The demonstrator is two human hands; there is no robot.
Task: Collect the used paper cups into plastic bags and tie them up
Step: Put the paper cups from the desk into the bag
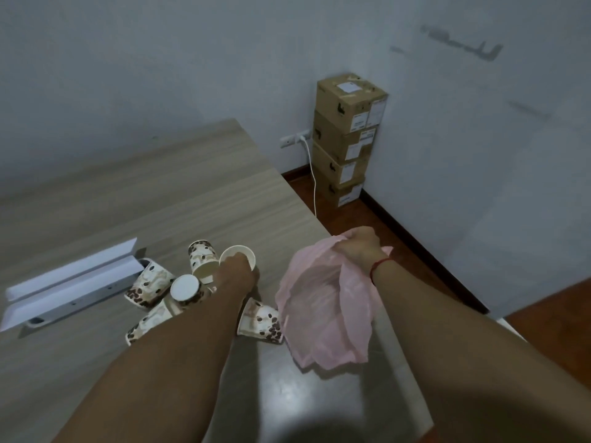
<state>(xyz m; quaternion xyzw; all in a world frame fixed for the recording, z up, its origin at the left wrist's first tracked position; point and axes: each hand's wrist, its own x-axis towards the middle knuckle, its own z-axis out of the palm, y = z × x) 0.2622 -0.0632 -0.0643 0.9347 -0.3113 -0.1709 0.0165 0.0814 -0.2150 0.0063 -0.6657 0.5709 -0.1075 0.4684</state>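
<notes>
Surface: a table [160, 193] with a grey wood-grain top. Its far edge runs near pale walls [160, 59], and its right edge borders a red-brown floor [399, 238].

Room: four boxes [347, 139] are stacked in the corner. An outlet [294, 139] sits on the wall just left of them, and a white cable [314, 182] hangs from it to the floor. A long white case [73, 282] lies open on the left of the table.

Task items: printed cups [148, 284] lie in a loose cluster beside the case, most on their sides and one with its base up. One more cup [260, 321] lies on its side, touching the pink bag [323, 308]. The bag rests on the table near the right edge, with its mouth open upward.

Left hand [235, 271]: the arm is extended over the cluster, palm down. The fingers are curled over the rim of an upright cup [238, 252] and grip it. The fingertips are hidden behind the hand.

Right hand [358, 247]: it is raised at the far rim of the bag, with the fingers closed on a pinch of plastic that holds the mouth open. A red cord [380, 266] circles the wrist.
</notes>
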